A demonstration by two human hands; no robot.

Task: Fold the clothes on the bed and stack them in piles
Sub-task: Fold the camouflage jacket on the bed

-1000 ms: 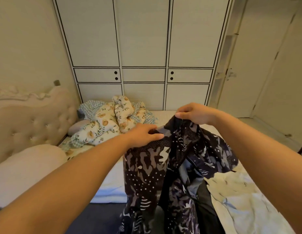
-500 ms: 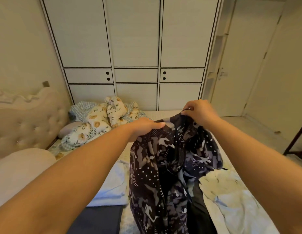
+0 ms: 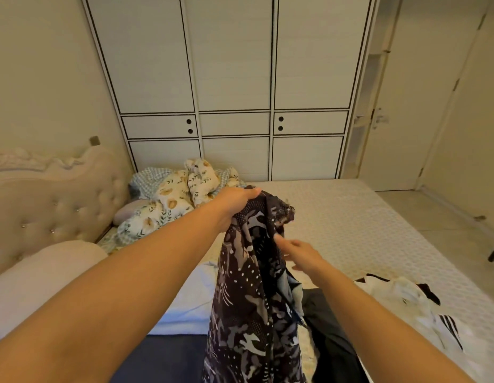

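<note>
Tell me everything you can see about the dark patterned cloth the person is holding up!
The dark patterned garment is thin, soft-looking fabric, black with grey and white blotches, dots and leafy shapes. It hangs unfolded and bunched in a long drape above the bed, its lower end running out of view. The left hand grips its top edge and holds it up. The right hand, fingers spread and blurred, is beside the middle; whether it touches is unclear.

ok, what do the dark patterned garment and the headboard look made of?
Patterned garment: thin, soft woven or knit fabric, matte; it hangs limp in folds from the left hand. Exact fibre unclear.
Headboard: padded upholstery, likely faux leather or velvet; button tufting and a slight sheen.
</note>
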